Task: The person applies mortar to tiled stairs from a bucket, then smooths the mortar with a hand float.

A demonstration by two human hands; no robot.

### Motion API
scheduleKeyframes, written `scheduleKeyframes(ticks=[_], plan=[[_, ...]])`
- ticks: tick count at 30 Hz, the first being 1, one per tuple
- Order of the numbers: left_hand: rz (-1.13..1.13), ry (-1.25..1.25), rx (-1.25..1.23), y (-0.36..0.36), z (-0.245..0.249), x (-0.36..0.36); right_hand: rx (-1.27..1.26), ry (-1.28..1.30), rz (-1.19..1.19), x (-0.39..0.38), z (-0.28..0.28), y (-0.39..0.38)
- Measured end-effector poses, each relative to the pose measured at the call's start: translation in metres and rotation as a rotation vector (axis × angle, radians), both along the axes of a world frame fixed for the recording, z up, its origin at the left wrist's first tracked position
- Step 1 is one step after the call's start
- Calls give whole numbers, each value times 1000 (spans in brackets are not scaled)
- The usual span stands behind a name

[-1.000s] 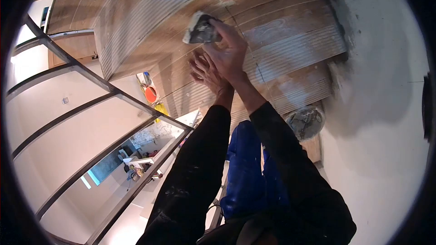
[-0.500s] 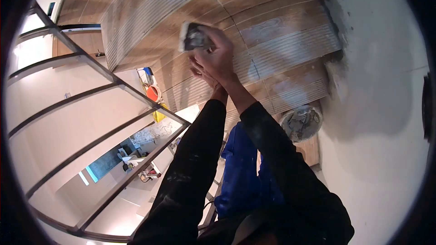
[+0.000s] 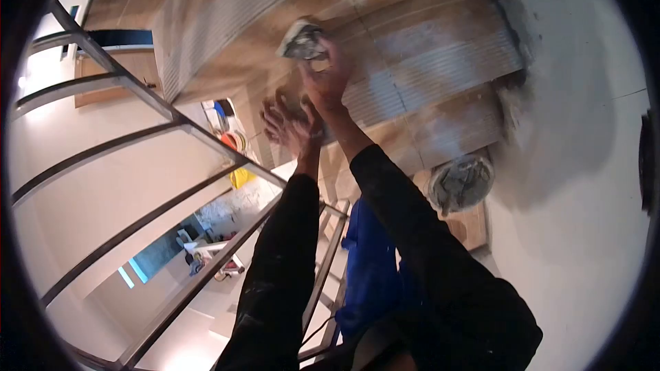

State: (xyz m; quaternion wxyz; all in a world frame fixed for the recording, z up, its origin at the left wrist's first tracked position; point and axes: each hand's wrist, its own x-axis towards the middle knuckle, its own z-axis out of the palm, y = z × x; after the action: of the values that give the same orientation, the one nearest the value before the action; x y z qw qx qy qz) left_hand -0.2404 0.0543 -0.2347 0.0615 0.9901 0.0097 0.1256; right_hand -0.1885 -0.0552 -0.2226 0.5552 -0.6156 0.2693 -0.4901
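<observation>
My right hand (image 3: 328,77) grips a pale sponge (image 3: 302,40) smeared with dark grey, its fingers bent round the near edge. The sponge is at the wood-look stair tiles (image 3: 440,41), which carry ribbed strips and whitish haze; blur hides whether it touches them. Lower and to the left, my left hand (image 3: 292,126) has its fingers spread and holds nothing. It is close to the tile surface, though contact cannot be made out. Both wrists are near each other, the right one further forward.
A round bucket (image 3: 460,184) with grey-stained contents stands to the right by the plastered wall (image 3: 570,130). On the left runs a metal railing (image 3: 144,103) with a drop beyond it. Past the railing lie a yellow item (image 3: 240,178) and a blue-and-orange clutter of tools.
My hands have come apart: the left moved down and left, with its fingers spreading. My right hand carried the sponge slightly up and right, turning it. The view shifted a little.
</observation>
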Motion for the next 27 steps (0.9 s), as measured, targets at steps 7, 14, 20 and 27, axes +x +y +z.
scheduleKeyframes(ticks=[7, 14, 20, 27], plan=[[76, 113, -81, -4, 6, 3, 381, -146, -33, -4, 42, -71], [78, 134, -32, -6, 11, 6, 220, 18, 75, 17, 7, -66], [65, 108, 10, -3, 4, 5, 225, -217, -32, 16, 35, -51], [32, 129, -32, 4, 0, 4, 295, 154, -114, 37, 28, 4]])
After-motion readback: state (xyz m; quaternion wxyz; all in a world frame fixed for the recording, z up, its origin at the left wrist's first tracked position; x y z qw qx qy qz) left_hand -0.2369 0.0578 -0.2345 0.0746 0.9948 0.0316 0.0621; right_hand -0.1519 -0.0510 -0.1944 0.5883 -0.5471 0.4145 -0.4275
